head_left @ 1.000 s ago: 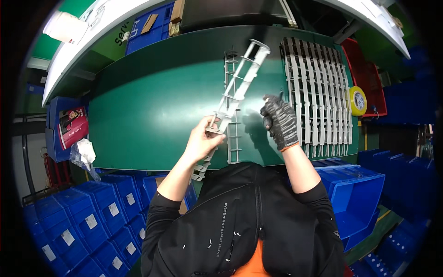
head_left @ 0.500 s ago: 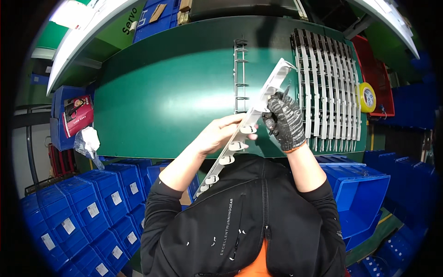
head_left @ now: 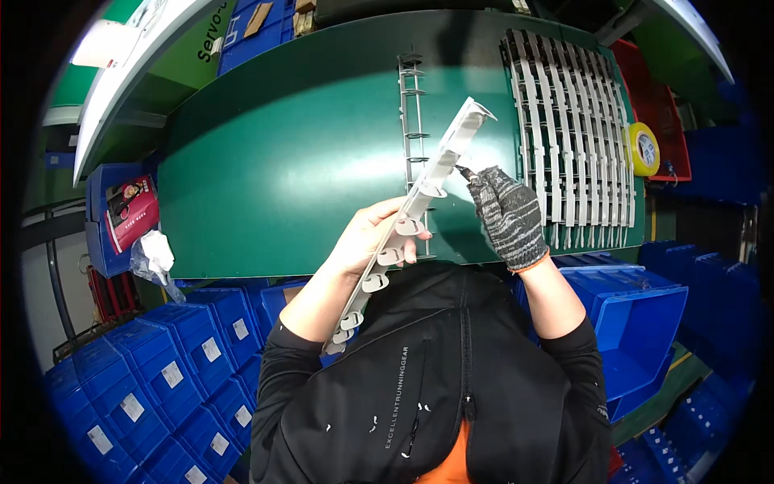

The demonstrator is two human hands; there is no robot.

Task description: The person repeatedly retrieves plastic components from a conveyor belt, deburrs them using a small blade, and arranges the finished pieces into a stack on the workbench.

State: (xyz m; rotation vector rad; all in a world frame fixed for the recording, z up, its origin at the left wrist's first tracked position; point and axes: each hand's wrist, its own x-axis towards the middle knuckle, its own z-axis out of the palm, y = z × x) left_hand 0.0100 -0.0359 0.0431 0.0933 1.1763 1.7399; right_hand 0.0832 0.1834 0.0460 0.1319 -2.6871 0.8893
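Observation:
A long pale grey plastic strip (head_left: 439,165) with rounded tabs along one edge slants from upper right down to my chest. My bare left hand (head_left: 373,234) is closed round its middle, the fingertips showing past the far edge. On the strip's right side is my right hand (head_left: 510,214), in a grey and black knit glove, its fingers pinched together. A small dark pointed tool (head_left: 463,172) sticks out of them, its tip at the strip's edge; whether it touches cannot be told. The rest of the tool is hidden in the glove.
On the green table (head_left: 266,177) lies a thin ladder-like rack (head_left: 415,121) beyond the strip. Several similar pale strips (head_left: 568,137) lie side by side on the right, beside a yellow tape roll (head_left: 644,149). Blue bins (head_left: 637,331) stand below the table edge; a red packet (head_left: 133,211) sits left.
My right hand has drawn back slightly right and down from the strip, where its fingers were against it. The strip and left hand have shifted a little left; the whole view has also shifted.

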